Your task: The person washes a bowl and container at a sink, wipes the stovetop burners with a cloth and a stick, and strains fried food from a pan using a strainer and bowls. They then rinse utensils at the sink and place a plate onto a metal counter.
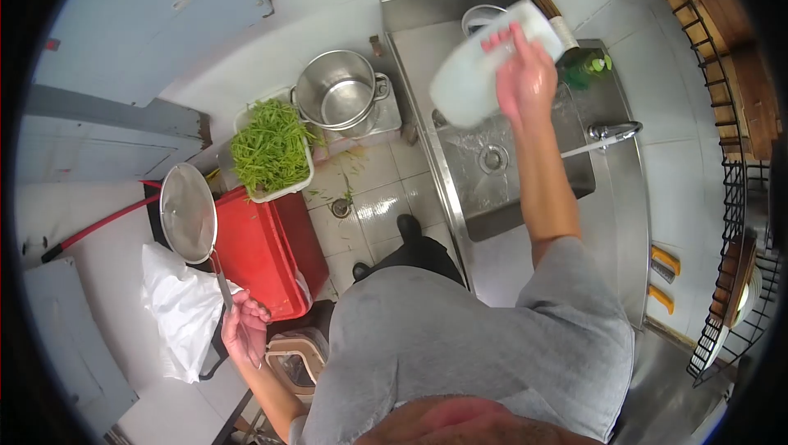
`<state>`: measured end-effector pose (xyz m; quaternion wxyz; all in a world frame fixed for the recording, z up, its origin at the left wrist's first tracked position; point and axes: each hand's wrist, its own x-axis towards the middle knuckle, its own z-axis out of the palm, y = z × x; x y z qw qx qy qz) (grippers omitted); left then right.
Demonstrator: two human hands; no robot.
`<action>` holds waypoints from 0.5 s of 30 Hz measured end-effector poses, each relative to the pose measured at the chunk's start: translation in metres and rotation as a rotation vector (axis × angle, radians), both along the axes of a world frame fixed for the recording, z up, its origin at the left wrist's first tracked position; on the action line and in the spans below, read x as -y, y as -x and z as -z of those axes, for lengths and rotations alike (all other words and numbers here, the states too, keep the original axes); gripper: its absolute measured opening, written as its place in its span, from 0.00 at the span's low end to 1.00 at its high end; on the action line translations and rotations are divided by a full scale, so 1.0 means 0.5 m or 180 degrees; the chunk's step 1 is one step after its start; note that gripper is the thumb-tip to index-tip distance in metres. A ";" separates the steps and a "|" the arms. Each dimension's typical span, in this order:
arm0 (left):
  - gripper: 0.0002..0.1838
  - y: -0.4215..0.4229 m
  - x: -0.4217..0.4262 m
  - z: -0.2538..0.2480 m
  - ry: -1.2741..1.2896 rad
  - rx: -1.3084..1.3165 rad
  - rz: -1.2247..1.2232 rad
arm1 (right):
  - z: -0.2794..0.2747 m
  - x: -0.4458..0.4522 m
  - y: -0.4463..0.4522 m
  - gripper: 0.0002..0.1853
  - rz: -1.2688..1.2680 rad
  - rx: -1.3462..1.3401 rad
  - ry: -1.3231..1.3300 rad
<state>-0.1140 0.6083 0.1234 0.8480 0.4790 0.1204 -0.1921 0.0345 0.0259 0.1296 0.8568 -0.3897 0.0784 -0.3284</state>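
My left hand [245, 328] is closed round the thin handle of a fine-mesh strainer [189, 213], whose round bowl is held out away from me at the left. Over the sink [525, 213], my right hand [525, 75] grips a whitish plastic container [468, 84], which is tilted and slightly blurred. Its fingers lie across the container's surface, and I cannot see what is inside. Water runs from the tap [616, 133] into the basin beside my right forearm.
A steel pot [339, 88] stands left of the sink, next to a white basket [283, 190] heaped with cut green vegetables [271, 149]. Below is a red bin [258, 252] near a white plastic bag [176, 305]. A green bottle [583, 71] and orange-handled knives [663, 264] are at right.
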 end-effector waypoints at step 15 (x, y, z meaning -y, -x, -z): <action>0.19 0.079 0.037 -0.040 -0.0255 -0.0241 -0.0619 | -0.049 0.075 -0.663 0.11 0.0172 -0.0721 0.1580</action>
